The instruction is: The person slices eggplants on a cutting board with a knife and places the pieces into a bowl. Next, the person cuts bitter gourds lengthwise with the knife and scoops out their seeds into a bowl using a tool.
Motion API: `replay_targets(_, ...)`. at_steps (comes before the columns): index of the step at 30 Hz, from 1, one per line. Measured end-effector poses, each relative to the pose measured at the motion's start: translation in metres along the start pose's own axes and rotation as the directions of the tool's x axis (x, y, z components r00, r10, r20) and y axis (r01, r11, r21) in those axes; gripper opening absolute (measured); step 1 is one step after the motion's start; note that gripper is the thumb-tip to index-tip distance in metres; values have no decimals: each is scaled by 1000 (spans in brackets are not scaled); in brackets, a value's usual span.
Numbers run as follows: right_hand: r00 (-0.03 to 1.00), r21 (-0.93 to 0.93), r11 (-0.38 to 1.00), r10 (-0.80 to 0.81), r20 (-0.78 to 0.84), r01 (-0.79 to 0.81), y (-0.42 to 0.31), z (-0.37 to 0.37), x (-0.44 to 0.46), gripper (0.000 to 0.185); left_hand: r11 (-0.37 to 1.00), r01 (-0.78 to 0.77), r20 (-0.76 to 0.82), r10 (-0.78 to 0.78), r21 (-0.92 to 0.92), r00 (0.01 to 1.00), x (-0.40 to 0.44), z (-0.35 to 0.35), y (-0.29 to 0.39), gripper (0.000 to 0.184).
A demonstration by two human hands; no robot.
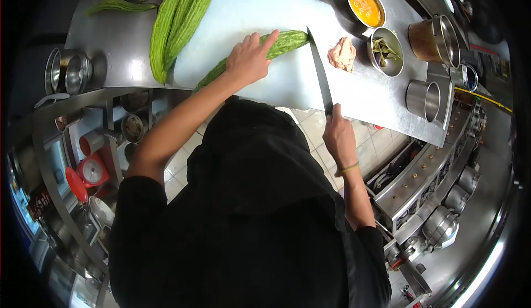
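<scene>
A long green ridged gourd (289,41) lies at a slant on the white cutting board (249,6). Over its middle, my left hand (247,59) holds it down, the index finger stretched along the top and the other fingers curled. My right hand (339,136) grips the handle of a long kitchen knife (321,73). The blade points away from me, its tip beside the gourd's right end; whether they touch I cannot tell. Several similar gourds (191,17) lie together at the board's left edge.
Right of the knife sit a lump of pale raw meat (342,54), a bowl of green trimmings (385,52) and a bowl of orange liquid (366,8). Metal pots (423,99) stand at the counter's right end. Two smaller gourds (120,5) lie far left, near stacked metal bowls (77,71).
</scene>
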State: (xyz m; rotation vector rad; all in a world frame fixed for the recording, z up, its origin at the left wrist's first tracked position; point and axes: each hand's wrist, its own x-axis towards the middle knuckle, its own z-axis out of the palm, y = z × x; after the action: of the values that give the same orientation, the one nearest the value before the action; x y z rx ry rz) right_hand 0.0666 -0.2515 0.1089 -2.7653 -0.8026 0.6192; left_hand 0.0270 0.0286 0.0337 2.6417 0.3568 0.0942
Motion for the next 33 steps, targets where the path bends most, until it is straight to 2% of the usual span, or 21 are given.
replay_targets(2, 999, 55, 998, -17, -43, 20, 2, 5, 16, 19, 1000, 13, 13, -13, -4, 1000, 0, 2, 0, 74)
replay_targets(6, 996, 52, 998, -31, -87, 36, -5, -14, 8, 18, 999, 31, 16, -32, 24, 999, 0, 0, 5, 74)
replay_targets(8, 1000, -9, 1000, -9, 7, 9, -5, -24, 0, 17, 999, 33, 16, -34, 21, 999, 3, -2, 4, 74)
replay_targets(13, 997, 120, 990, -69, -33, 72, 14, 37, 80, 20, 1000, 10, -1, -10, 0, 1000, 3, -1, 4, 76)
replay_targets(15, 998, 64, 998, -26, -54, 30, 5, 41, 95, 21, 997, 77, 143, -76, -4, 987, 7, -14, 7, 76)
replay_targets(16, 999, 104, 994, -23, -40, 28, 8, 42, 97, 21, 998, 56, 138, -57, 11, 989, 13, -20, 2, 76)
replay_targets(17, 998, 116, 993, -18, -58, 24, 14, 45, 93, 21, 964, 160, 120, -137, -213, 983, 18, -24, -5, 78)
replay_targets(18, 996, 223, 974, -20, -82, 38, 20, 46, 89, 19, 870, 246, 113, -218, -428, 969, 28, -30, -12, 80)
replay_targets(19, 995, 327, 943, -21, -100, 53, 19, 42, 85, 19, 878, 231, 102, -208, -420, 973, 35, -57, -5, 80)
replay_targets(20, 986, 515, 841, 141, 85, -165, 22, 38, 80, 16, 633, 305, 127, -311, -711, 942, 36, -84, -1, 77)
replay_targets(21, 986, 524, 835, 136, 95, -166, 20, 29, 69, 16, 295, 325, 193, -402, -899, 895, 32, -103, 0, 73)
replay_targets(22, 983, 606, 773, 150, 108, -185, 19, 22, 58, 16, 302, 336, 195, -414, -892, 889, 27, -105, -17, 73)
replay_targets(23, 979, 682, 704, 162, 120, -200, 20, 18, 50, 17, 158, 160, 89, -386, -974, 918, 23, -105, -41, 67)
replay_targets(24, 982, 619, 763, 166, 89, -185, 23, 18, 45, 18, 5, -31, -31, -368, -999, 929, 21, -102, -58, 61)
replay_targets(25, 983, 551, 815, 174, 59, -178, 25, 19, 37, 20, 14, -26, -30, -368, -1000, 929, 14, -88, -67, 61)
replay_targets(26, 983, 556, 811, 175, 64, -181, 25, 19, 29, 20, -18, -108, -86, -486, -994, 870, 2, -69, -74, 56)
replay_targets(27, 992, 447, 892, 110, -69, -67, 23, 16, 20, 18, -40, -191, -130, -596, -981, 792, -10, -54, -77, 51)
replay_targets(28, 981, 316, 948, 29, -193, 34, 21, 13, 12, 16, -37, -180, -123, -594, -983, 795, -24, -42, -75, 51)
replay_targets(30, 991, 285, 958, 69, -116, -34, 10, 6, -3, 17, -153, -208, -40, -709, -966, 704, -55, -26, -64, 49)
replay_targets(31, 994, 241, 967, 99, -42, -86, 4, 3, -10, 19, -149, -191, -27, -714, -970, 699, -62, -23, -54, 49)
replay_targets(33, 996, 217, 972, 85, 26, -89, -6, 1, -24, 19, -84, -260, -88, -808, -962, 583, -79, -14, -36, 45)
